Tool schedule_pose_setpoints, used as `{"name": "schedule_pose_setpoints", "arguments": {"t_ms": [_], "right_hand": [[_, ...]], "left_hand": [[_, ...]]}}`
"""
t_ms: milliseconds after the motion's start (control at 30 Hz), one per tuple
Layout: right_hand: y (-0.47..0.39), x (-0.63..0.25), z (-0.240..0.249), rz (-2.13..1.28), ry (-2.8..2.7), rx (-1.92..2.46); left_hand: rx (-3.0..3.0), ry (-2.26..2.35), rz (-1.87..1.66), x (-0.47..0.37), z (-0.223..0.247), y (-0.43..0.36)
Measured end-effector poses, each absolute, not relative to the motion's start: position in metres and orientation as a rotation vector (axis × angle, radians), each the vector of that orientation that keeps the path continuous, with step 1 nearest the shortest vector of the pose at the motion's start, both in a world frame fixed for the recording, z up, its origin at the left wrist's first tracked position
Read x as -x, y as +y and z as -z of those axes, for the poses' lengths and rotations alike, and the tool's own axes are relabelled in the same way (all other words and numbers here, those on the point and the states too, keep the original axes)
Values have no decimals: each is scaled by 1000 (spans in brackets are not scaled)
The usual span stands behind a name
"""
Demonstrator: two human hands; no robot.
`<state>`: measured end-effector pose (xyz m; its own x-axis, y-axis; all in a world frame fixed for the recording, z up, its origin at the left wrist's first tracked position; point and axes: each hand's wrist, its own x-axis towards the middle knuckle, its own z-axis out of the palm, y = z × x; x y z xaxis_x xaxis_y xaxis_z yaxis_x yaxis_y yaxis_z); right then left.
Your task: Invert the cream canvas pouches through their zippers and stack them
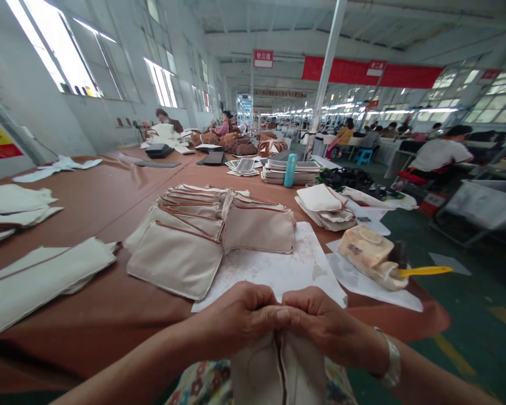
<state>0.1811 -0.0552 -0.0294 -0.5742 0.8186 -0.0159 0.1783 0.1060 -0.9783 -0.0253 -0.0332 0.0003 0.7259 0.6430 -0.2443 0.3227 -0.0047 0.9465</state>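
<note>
A long brown-covered worktable (109, 197) carries a fanned stack of cream fabric pouches with brown piping (202, 230), a stained white paper sheet (278, 264), a teal cylindrical bottle (290, 170), and a smeared cream glue container (369, 256) with a yellow-handled tool (424, 271) resting in it.

Matt cream cloth pouch (278, 368)

Bright hall, bent at the edges

Strong daylight pours in from the big windows (63, 56) on the left, so white you cannot see through them. It makes a soft shine on the brown table (96, 191). Shadows are faint. Walls and the pole (326, 67) lean and curve near the edges. Far people look small and fuzzy; the near hands look stretched.
</note>
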Motion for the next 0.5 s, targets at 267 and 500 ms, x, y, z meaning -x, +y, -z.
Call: {"name": "schedule_pose_setpoints", "arguments": {"t_ms": [267,500], "right_hand": [[-71,-199,30,-1040,-1775,1031],[-87,-204,22,-475,-2182,830]], "left_hand": [[-989,713,-373,21,18,-44],[-886,700,-376,20,21,-45]]}}
